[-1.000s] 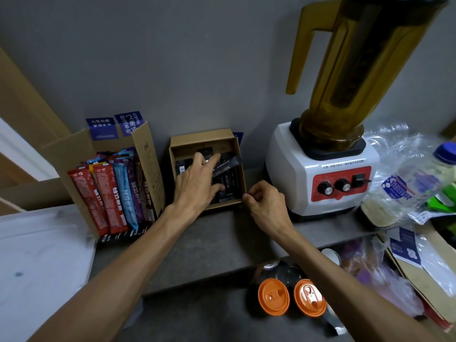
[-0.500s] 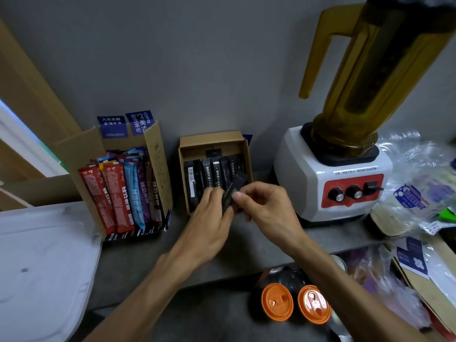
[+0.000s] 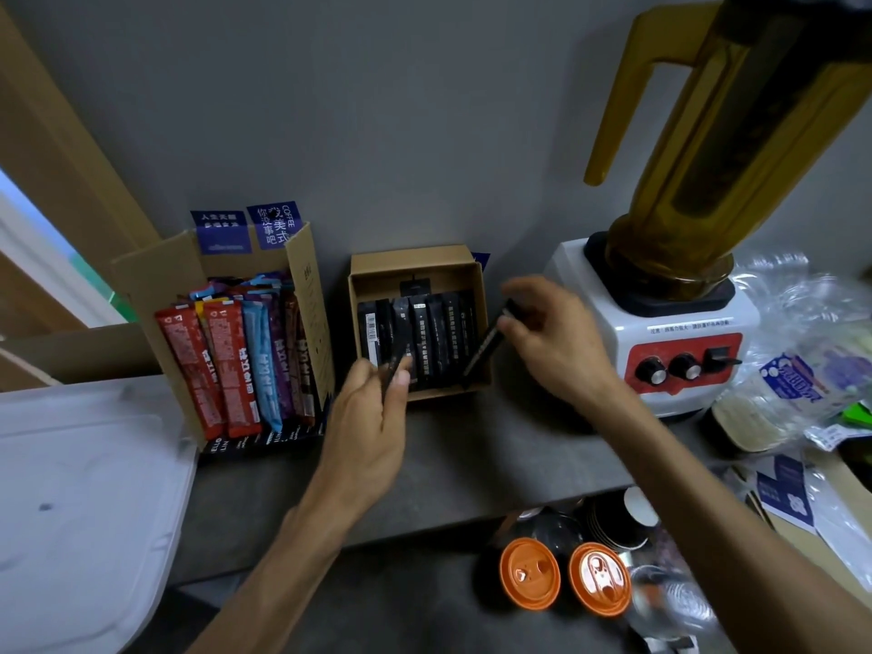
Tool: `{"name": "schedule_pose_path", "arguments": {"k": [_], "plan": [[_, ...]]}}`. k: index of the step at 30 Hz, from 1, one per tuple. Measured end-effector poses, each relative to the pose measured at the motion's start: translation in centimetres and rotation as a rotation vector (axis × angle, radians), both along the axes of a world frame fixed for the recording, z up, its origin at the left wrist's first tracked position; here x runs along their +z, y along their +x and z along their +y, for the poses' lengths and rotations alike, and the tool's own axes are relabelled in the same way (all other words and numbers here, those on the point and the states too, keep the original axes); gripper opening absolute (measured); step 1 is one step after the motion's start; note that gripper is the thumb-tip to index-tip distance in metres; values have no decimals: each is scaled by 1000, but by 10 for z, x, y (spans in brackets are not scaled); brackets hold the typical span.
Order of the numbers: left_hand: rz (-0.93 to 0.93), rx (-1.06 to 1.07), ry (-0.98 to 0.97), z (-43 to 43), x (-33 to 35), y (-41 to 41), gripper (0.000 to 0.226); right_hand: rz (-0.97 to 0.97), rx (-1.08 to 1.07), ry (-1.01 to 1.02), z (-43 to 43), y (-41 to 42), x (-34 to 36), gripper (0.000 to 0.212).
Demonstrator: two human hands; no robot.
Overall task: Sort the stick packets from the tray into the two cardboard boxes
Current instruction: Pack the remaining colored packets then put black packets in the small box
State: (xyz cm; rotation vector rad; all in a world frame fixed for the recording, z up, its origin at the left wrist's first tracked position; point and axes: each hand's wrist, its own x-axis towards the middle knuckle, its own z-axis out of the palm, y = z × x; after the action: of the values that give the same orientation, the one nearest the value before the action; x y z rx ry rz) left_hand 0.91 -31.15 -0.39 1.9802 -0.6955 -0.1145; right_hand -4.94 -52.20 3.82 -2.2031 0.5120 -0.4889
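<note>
2 cardboard boxes stand on the bench [image 3: 472,455]. The large box [image 3: 311,285] holds coloured stick packets [image 3: 236,365], and the small box [image 3: 410,262] holds black packets [image 3: 434,342]. The right hand [image 3: 552,342] pinches a slanted black stick [image 3: 483,351] over the small box's right edge. The left hand [image 3: 368,417] pinches a blurred dark packet [image 3: 390,370] at that box's front left. The white tray [image 3: 71,464] lies left of the large box.
</note>
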Motion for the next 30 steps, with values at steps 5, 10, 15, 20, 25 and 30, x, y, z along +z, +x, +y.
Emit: {"name": "schedule_pose_path", "arguments": {"k": [5,10,15,20,25,30], "plan": [[63,123,-102,11,-10,-1,18,152,118,-135,-8,47,23,15],[95,122,-106,9,-10,-1,22,308,208,-173,-3,67,7,18],[155,78,-120,2,-6,2,23,317,181,-232,-1,76,3,15],[260,93,-205,-1,-8,2,26,247,196,-448,0,77,-1,18],[286,157,-190,1,-12,6,35,192,178,-623,6,71,-6,18],[241,166,-140,2,-12,6,36,185,72,-903,9,66,-19,20]]}}
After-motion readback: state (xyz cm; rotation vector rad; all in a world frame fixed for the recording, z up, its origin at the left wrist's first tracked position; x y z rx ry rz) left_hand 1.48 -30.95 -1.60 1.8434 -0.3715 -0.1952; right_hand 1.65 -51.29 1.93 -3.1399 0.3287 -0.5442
